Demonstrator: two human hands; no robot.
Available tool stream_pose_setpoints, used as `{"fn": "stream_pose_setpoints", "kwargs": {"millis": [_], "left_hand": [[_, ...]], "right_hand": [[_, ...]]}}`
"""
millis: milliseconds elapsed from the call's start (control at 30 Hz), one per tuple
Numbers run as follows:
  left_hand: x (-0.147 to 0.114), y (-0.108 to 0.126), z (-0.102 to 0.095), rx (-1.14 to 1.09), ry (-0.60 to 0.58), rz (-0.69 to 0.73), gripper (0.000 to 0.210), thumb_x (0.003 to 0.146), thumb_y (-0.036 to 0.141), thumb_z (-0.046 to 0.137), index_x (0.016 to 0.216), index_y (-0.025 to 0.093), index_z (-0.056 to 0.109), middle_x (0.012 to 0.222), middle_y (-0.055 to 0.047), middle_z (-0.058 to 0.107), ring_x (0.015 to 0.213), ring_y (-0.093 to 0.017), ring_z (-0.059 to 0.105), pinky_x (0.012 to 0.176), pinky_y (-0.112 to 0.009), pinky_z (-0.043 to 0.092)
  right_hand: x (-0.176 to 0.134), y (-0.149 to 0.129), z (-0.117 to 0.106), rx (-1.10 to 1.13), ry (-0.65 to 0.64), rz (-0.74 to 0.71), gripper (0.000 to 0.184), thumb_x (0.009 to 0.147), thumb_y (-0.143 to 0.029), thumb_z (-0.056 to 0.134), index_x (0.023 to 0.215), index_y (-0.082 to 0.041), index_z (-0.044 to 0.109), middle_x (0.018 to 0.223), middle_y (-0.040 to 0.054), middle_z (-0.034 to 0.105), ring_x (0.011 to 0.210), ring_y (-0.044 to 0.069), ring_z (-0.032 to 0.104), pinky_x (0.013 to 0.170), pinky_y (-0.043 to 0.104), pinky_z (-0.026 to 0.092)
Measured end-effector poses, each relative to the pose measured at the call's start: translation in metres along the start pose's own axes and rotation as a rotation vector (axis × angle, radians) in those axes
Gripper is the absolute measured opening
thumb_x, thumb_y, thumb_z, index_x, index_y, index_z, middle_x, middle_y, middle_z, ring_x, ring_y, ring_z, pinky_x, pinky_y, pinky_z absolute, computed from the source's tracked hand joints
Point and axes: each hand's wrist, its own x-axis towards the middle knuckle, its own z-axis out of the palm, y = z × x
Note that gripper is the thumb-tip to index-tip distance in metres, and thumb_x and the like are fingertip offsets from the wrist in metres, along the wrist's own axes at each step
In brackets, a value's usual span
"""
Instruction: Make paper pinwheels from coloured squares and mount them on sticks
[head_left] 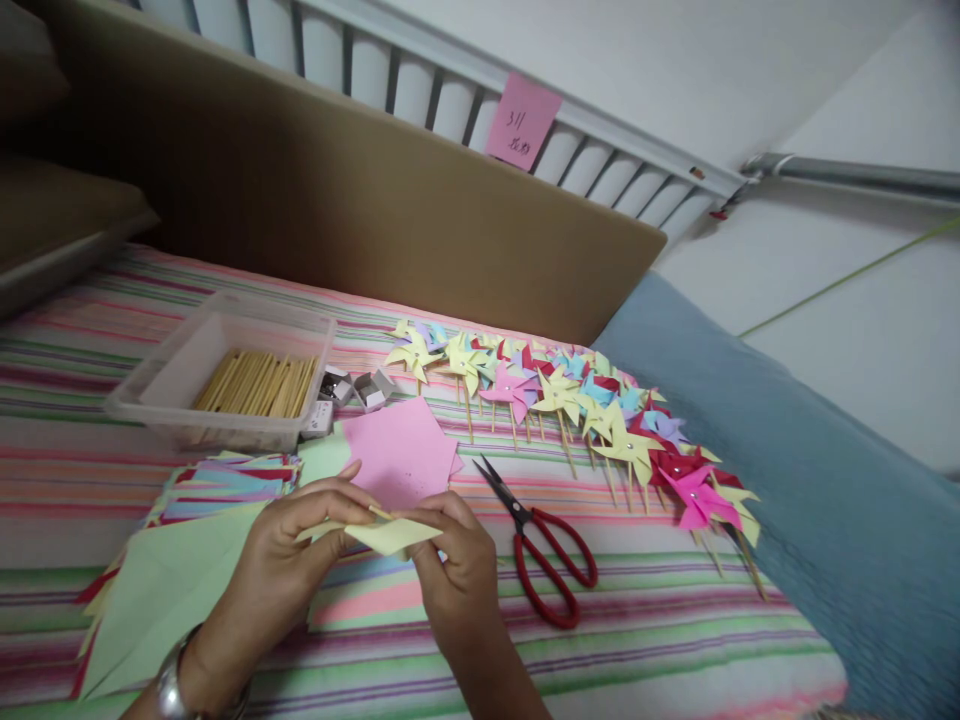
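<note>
A bracelet [171, 682] is circling the left wrist, nearest. The left hand [304, 530] and right hand [456, 562] are both pinching a yellow paper [391, 536], thumbs and fingers closed on its opposite ends. It is lying directly between them, long axis running crosswise from hand to hand, neither hand nearer. Scissors [519, 512] are resting just right, blades pointing away. Beyond, a tub [217, 432] is holding sticks [259, 383]; pinwheels [630, 448] are spreading rightward.
</note>
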Motion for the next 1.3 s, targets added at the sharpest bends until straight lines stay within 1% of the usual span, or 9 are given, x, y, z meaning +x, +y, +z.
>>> {"fn": "stream_pose_setpoints", "kwargs": {"millis": [133,267,400,500,567,667,800,1100,1300], "left_hand": [[0.001,0.0,-0.001,0.007,-0.009,0.018,0.01,0.077,0.021,0.063,0.074,0.027,0.07,0.081,0.003,0.07,0.08,-0.015,0.065,0.1,-0.039,0.039],[0.004,0.001,-0.001,0.03,0.012,0.066,0.011,0.075,0.018,0.064,0.075,0.028,0.07,0.083,0.003,0.068,0.08,-0.014,0.065,0.097,-0.037,0.042],[0.003,0.001,-0.002,0.051,-0.03,0.087,0.014,0.075,0.016,0.063,0.076,0.028,0.07,0.081,0.003,0.068,0.079,-0.013,0.064,0.098,-0.036,0.042],[0.003,0.001,-0.001,0.081,-0.073,0.101,0.016,0.075,0.014,0.062,0.078,0.028,0.069,0.083,0.003,0.068,0.08,-0.013,0.064,0.1,-0.036,0.04],[0.002,0.001,0.0,0.099,-0.097,0.114,0.018,0.076,0.012,0.061,0.079,0.027,0.069,0.083,0.003,0.068,0.079,-0.013,0.064,0.1,-0.036,0.04],[0.001,0.001,0.002,0.12,-0.097,0.129,0.017,0.076,0.013,0.06,0.08,0.027,0.069,0.083,0.002,0.068,0.08,-0.013,0.064,0.099,-0.037,0.041],[-0.001,0.0,0.002,0.157,-0.084,0.142,0.015,0.076,0.013,0.061,0.08,0.026,0.069,0.084,0.002,0.068,0.081,-0.014,0.064,0.099,-0.038,0.041],[0.001,0.001,0.003,0.179,-0.091,0.186,0.015,0.078,0.013,0.058,0.079,0.024,0.067,0.082,0.001,0.068,0.079,-0.014,0.063,0.099,-0.041,0.042],[0.001,0.003,0.003,0.183,-0.083,0.199,0.016,0.078,0.012,0.057,0.08,0.024,0.068,0.081,0.0,0.069,0.079,-0.014,0.064,0.098,-0.043,0.043]], "right_hand": [[0.0,0.001,-0.001,0.004,-0.016,0.005,0.03,0.076,-0.004,0.051,0.093,-0.019,0.072,0.076,0.0039,0.059,0.07,0.014,0.058,0.06,0.024,0.044],[0.003,0.001,-0.007,-0.003,-0.06,0.026,0.037,0.072,-0.001,0.048,0.094,-0.02,0.071,0.077,0.0031,0.058,0.072,0.015,0.058,0.062,0.024,0.043],[0.006,-0.001,-0.012,0.016,-0.135,0.037,0.036,0.068,-0.001,0.048,0.09,-0.017,0.07,0.077,0.0037,0.059,0.071,0.015,0.056,0.062,0.025,0.041],[0.007,-0.002,-0.013,0.04,-0.17,0.067,0.032,0.069,-0.003,0.053,0.091,-0.017,0.071,0.075,0.0033,0.058,0.068,0.015,0.055,0.059,0.024,0.04],[0.006,-0.002,-0.011,0.058,-0.165,0.077,0.028,0.072,-0.005,0.056,0.092,-0.018,0.072,0.074,0.003,0.058,0.066,0.014,0.055,0.057,0.024,0.039],[0.004,-0.001,-0.008,0.075,-0.112,0.08,0.021,0.076,-0.009,0.058,0.089,-0.018,0.072,0.072,0.0031,0.058,0.064,0.013,0.055,0.055,0.023,0.039],[0.003,-0.002,-0.004,0.093,-0.052,0.097,0.018,0.075,-0.01,0.059,0.084,-0.017,0.073,0.07,0.0032,0.058,0.062,0.013,0.055,0.053,0.022,0.038],[0.003,-0.004,-0.001,0.112,-0.026,0.125,0.017,0.074,-0.012,0.061,0.082,-0.019,0.074,0.067,0.0017,0.058,0.06,0.013,0.054,0.052,0.022,0.038],[0.002,-0.005,-0.001,0.128,-0.037,0.132,0.023,0.068,-0.007,0.061,0.084,-0.019,0.074,0.068,0.0018,0.058,0.061,0.013,0.053,0.052,0.023,0.038]]}}
